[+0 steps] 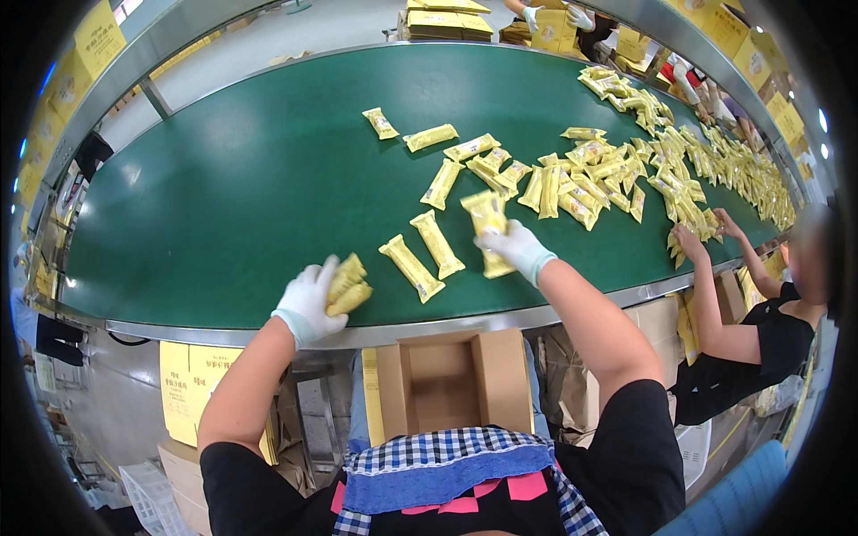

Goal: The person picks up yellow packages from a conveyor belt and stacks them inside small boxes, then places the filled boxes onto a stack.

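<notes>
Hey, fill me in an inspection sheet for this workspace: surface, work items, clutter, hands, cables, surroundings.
Surface: green tabletop with a metal edge.
Work items: loose yellow packets near the hands, a dense packet heap at far right; open cardboard box below the near edge.
Clutter: white crate at lower left.
Hands: gloved left hand grips bunched yellow packets; gloved right hand grips at least one yellow packet, blurred.
Cables: thin dark cord-like curve under the left edge; too small to confirm.
Surroundings: co-worker at right reaching to packets; yellow cartons at left.
</notes>
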Demonstrator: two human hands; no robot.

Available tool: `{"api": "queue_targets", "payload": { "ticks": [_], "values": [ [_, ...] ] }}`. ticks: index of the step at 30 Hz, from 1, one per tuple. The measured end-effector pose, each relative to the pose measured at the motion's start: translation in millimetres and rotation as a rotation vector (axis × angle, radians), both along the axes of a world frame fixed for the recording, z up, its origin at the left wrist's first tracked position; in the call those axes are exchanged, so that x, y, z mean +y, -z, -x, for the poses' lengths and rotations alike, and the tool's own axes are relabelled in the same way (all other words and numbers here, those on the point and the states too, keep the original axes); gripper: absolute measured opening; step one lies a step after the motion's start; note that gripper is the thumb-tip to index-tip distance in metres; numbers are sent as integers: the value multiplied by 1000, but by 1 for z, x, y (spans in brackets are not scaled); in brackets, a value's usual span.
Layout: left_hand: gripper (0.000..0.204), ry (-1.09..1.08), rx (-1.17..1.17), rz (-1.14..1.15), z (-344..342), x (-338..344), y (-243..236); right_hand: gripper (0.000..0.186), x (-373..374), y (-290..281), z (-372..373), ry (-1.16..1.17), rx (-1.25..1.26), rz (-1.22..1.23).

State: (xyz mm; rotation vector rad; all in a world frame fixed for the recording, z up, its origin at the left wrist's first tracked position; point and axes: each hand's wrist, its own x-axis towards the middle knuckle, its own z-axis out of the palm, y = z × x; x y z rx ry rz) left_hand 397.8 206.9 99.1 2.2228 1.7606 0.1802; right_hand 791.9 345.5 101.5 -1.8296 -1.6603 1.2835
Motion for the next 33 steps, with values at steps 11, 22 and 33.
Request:
{"api": "queue_targets", "payload": {
  "ticks": [11, 22, 33],
  "values": [
    [90, -18, 50, 190, -4, 21, -35, 92, -28, -23, 116, -338, -515, -128],
    [84, 679, 235, 44, -79, 87, -1, 110, -60, -9, -25, -415, -792, -303],
    [124, -8, 161, 93, -34, 1, 4, 109, -127, -148, 14, -940, -268, -177]
  ]
}}
